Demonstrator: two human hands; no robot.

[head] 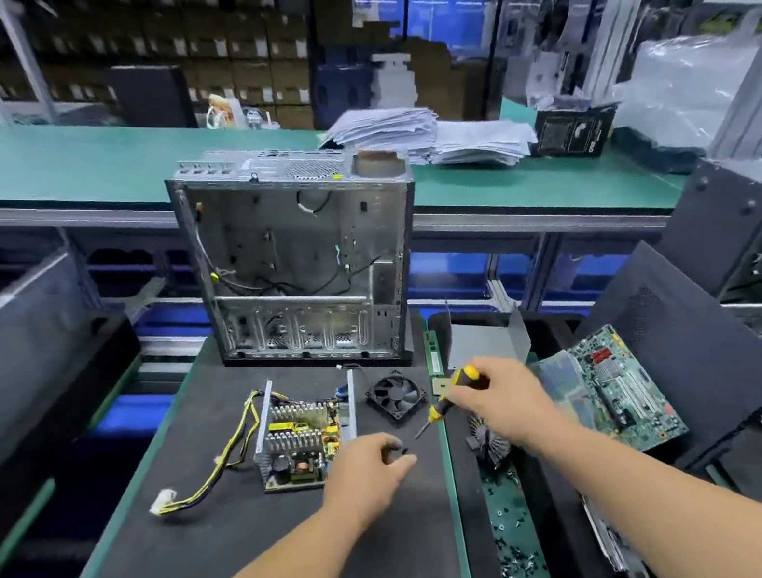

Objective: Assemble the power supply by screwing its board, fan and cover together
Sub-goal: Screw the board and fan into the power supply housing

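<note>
getting a screw ready looks like the step we're on, early in the job: the board (299,435) sits in its open metal tray on the black mat, not yet fastened as far as we can judge, w/ the fan (396,397) loose on the mat just right of it and no cover on. our left hand (367,469) has thumb and forefinger curled toward each other around a small dark thing, prob a screw (403,450), at the fingertips; too small to tell if it's pinched or just touched. our right hand (487,395) is wrapped round the yellow-black screwdriver (447,399), tip angled down-left, close to that screw but apart from it. next move, we reckon: seat the screw on the tip or in a board hole, then drive it straight. board is just left of our left fingers, not touching. more screws (517,565) lie scattered in the green strip by our right forearm.
</note>
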